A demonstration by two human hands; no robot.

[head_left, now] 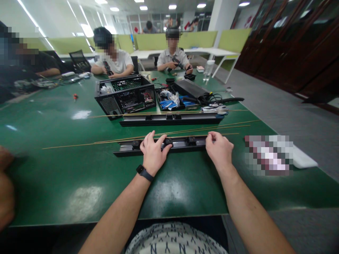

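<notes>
A long black rail (180, 145) with a pale inner channel lies across the table in front of me. My left hand (154, 152) reaches over its middle, fingers spread around it, thumb beside a small black block (168, 141) in the channel. Another black block (190, 140) sits further right in the same channel. At the rail's right end my right hand (219, 150) is closed in a pinch; what lies between its fingertips is hidden. Thin brass-coloured rods (122, 140) run along the rail's far side, passing close to both hands.
A second black rail (172, 120) lies parallel beyond, with an open black computer case (125, 95) and a tray of blue-and-white gloves (169, 100) behind it. A white object (304, 157) lies on the right of the green table (180, 190). Several people sit around.
</notes>
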